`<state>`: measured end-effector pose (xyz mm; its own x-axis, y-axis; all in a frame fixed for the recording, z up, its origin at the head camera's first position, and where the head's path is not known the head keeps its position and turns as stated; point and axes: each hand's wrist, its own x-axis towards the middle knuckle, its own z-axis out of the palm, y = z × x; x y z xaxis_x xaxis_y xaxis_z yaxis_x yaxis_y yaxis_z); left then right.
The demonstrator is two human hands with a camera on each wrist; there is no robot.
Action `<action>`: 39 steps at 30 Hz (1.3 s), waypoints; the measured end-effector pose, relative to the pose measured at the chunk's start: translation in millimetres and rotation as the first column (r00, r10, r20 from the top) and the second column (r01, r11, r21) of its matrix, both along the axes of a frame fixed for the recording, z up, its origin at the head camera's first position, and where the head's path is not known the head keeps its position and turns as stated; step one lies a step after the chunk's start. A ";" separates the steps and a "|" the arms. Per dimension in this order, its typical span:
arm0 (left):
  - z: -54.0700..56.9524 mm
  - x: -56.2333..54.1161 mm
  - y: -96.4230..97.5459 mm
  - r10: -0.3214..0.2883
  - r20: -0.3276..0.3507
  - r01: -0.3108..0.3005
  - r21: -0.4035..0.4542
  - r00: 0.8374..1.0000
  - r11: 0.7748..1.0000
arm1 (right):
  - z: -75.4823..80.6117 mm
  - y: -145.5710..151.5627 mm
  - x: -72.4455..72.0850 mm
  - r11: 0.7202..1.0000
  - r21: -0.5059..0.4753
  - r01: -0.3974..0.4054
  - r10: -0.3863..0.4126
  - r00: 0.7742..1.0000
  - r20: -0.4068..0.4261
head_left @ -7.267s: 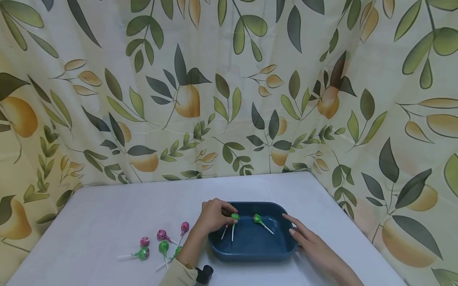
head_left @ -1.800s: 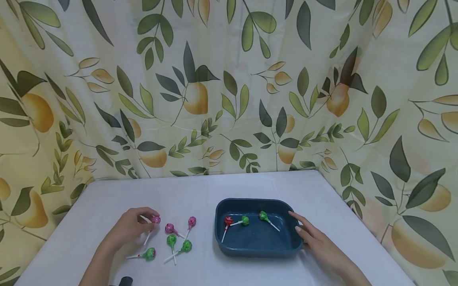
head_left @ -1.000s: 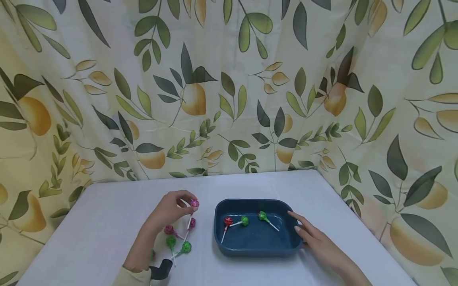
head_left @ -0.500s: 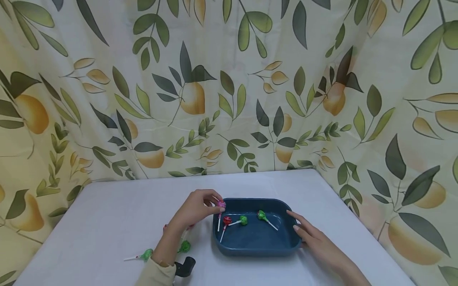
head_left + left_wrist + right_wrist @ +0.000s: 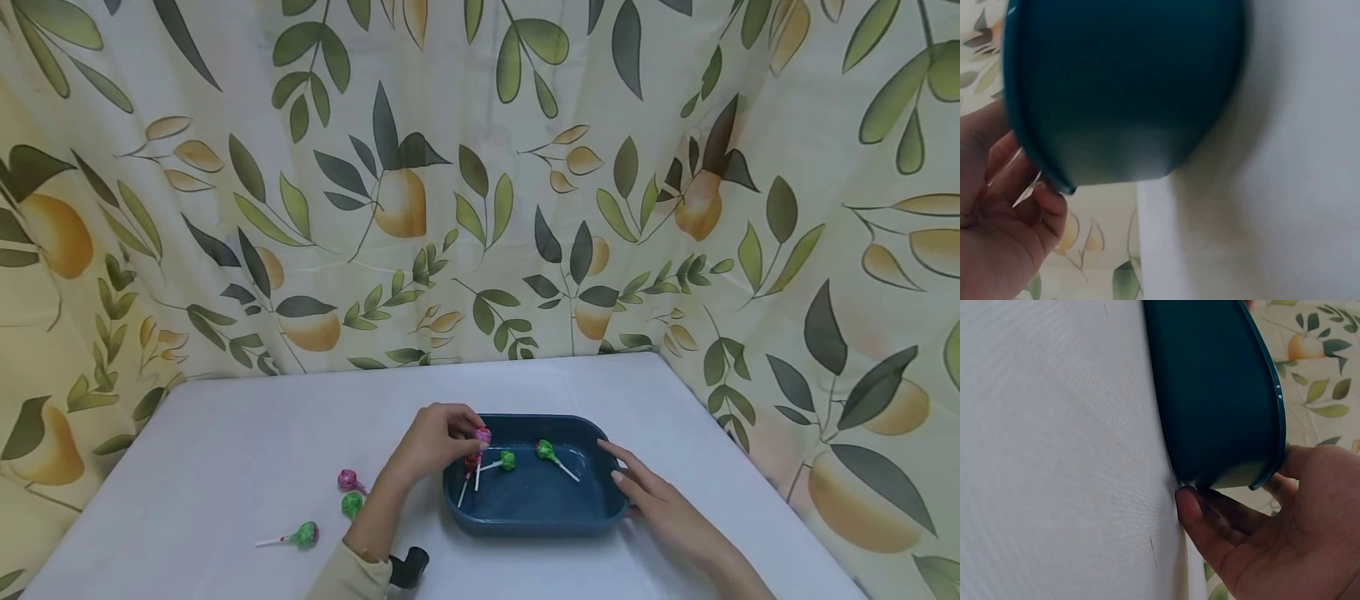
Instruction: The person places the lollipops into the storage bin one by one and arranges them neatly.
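My left hand [image 5: 431, 442] pinches a pink lollipop [image 5: 483, 435] by its wrapped head, over the left end of the dark blue tray [image 5: 536, 528]. Its white stick points down. Inside lie a red lollipop [image 5: 469, 463], partly behind the held one, and two green ones: a left green lollipop [image 5: 507, 460] and a right green lollipop [image 5: 545, 450]. Resting against the tray's right end is my right hand [image 5: 663, 504], fingers extended at rim and wall. The left wrist view shows my left hand [image 5: 1010, 219] at the rim, with its lollipop hidden.
On the white tablecloth [image 5: 247, 450] left of the tray lie a green lollipop [image 5: 306, 534], a pink lollipop [image 5: 348, 479] and another green lollipop [image 5: 352, 505], partly behind my left forearm. A leaf-and-fruit patterned curtain [image 5: 480, 200] hangs behind the table.
Earlier, my left hand held a green lollipop over the tray, which then lay inside. It since picked up a pink lollipop at left and carried it right, over the tray. My right hand stayed put.
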<state>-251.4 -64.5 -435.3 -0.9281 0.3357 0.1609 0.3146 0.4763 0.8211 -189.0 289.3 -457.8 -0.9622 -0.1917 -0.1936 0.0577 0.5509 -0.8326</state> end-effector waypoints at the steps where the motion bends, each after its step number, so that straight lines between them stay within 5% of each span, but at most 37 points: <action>1: -1.6 0.1 1.8 0.009 -0.011 -0.009 -0.005 1.000 1.000 | -0.4 0.2 0.0 1.000 -0.002 -0.003 0.003 1.000 -0.003; 16: -0.3 -0.6 9.7 0.096 -0.059 -0.100 -0.074 0.994 0.992 | 1.1 0.1 0.7 1.000 0.005 0.013 -0.013 1.000 0.001; 24: -3.9 1.2 18.4 0.076 -0.061 -0.083 -0.119 0.995 0.989 | 0.8 0.2 0.7 1.000 -0.002 -0.002 0.002 1.000 0.000; 39: -12.5 8.1 41.3 0.126 -0.172 -0.176 -0.318 0.977 0.932 | 0.1 0.7 1.3 1.000 0.002 -0.010 0.010 1.000 -0.017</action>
